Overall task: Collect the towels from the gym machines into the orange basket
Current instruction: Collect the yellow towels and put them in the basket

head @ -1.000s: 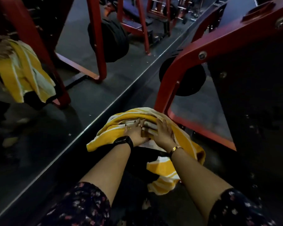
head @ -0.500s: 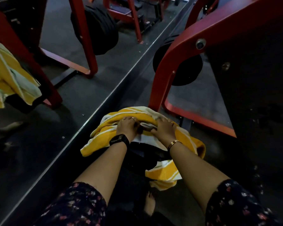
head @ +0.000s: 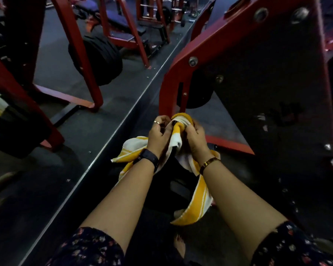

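— Where's the yellow-and-white striped cloth towel (head: 199, 206)?
— Bunched up, in front of the red steel machine frame (head: 200, 54), ends drooping.
— The hands?
— Left hand (head: 159, 134) and right hand (head: 193, 139) both curl around its gathered top, gripping tight.

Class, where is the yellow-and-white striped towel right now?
Head view, centre: the striped towel is bunched between the left hand and right hand, in front of the red machine frame.

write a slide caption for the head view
Left hand and right hand grip a yellow-and-white striped towel beside a red metal machine frame
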The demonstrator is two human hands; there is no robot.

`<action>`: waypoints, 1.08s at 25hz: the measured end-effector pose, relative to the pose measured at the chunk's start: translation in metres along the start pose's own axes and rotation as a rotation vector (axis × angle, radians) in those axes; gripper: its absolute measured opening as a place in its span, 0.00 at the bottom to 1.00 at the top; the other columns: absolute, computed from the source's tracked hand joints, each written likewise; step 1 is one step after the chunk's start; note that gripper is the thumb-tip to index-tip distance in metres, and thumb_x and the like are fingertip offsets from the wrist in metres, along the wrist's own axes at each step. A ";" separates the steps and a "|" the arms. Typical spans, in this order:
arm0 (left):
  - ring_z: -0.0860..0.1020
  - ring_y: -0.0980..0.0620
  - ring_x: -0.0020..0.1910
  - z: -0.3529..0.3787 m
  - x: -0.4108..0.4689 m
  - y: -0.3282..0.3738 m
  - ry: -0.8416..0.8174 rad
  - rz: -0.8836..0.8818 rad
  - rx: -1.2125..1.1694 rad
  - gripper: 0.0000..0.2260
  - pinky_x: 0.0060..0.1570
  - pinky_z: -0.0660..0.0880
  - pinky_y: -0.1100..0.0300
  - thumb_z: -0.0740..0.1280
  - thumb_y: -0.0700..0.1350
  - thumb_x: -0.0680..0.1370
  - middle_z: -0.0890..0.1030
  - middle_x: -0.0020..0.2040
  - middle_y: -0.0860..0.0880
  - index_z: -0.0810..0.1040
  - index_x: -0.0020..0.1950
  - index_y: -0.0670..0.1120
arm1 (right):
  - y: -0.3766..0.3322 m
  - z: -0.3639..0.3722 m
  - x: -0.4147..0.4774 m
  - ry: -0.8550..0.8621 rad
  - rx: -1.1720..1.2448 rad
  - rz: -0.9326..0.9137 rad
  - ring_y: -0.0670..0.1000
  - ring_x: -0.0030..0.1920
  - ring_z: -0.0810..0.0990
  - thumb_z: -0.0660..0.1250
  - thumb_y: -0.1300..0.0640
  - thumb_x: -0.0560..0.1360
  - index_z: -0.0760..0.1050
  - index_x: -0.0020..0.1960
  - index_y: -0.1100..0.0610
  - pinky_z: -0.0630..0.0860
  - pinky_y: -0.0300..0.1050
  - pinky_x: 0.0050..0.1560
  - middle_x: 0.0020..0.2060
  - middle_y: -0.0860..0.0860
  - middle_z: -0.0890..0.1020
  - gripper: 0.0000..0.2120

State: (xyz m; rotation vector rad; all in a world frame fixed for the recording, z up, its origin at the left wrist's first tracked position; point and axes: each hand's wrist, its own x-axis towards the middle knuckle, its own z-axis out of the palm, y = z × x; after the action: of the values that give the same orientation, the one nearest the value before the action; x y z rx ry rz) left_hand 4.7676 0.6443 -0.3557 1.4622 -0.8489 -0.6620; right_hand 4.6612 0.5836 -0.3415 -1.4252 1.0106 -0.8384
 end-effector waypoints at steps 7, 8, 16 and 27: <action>0.75 0.65 0.54 0.064 -0.045 0.066 -0.301 0.076 -0.168 0.44 0.53 0.72 0.70 0.70 0.68 0.61 0.72 0.59 0.52 0.62 0.67 0.43 | -0.060 -0.069 -0.060 0.187 0.177 -0.153 0.50 0.45 0.78 0.57 0.60 0.71 0.76 0.44 0.51 0.77 0.49 0.50 0.41 0.50 0.80 0.11; 0.74 0.66 0.58 0.072 -0.053 0.075 -0.373 0.132 -0.125 0.49 0.56 0.70 0.72 0.69 0.71 0.61 0.71 0.63 0.51 0.61 0.70 0.41 | -0.068 -0.084 -0.068 0.204 0.175 -0.183 0.50 0.44 0.78 0.56 0.59 0.71 0.76 0.44 0.51 0.76 0.48 0.49 0.41 0.50 0.79 0.10; 0.69 0.64 0.62 0.197 -0.123 0.145 -0.744 0.220 -0.067 0.54 0.57 0.71 0.75 0.72 0.72 0.52 0.66 0.66 0.57 0.52 0.71 0.58 | -0.082 -0.231 -0.138 0.328 0.263 -0.066 0.46 0.45 0.76 0.57 0.50 0.69 0.70 0.44 0.48 0.74 0.49 0.59 0.43 0.47 0.76 0.06; 0.78 0.66 0.49 0.421 -0.263 0.167 -0.958 0.236 -0.024 0.24 0.48 0.72 0.74 0.67 0.56 0.60 0.76 0.50 0.55 0.71 0.54 0.52 | -0.047 -0.467 -0.259 0.615 0.191 -0.008 0.50 0.44 0.72 0.57 0.63 0.77 0.67 0.41 0.53 0.71 0.50 0.51 0.40 0.53 0.72 0.09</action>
State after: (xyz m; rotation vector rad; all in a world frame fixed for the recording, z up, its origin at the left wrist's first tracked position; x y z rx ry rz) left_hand 4.2554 0.6256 -0.2461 0.9511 -1.7010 -1.2054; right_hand 4.1396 0.6454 -0.2319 -1.0222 1.3345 -1.3864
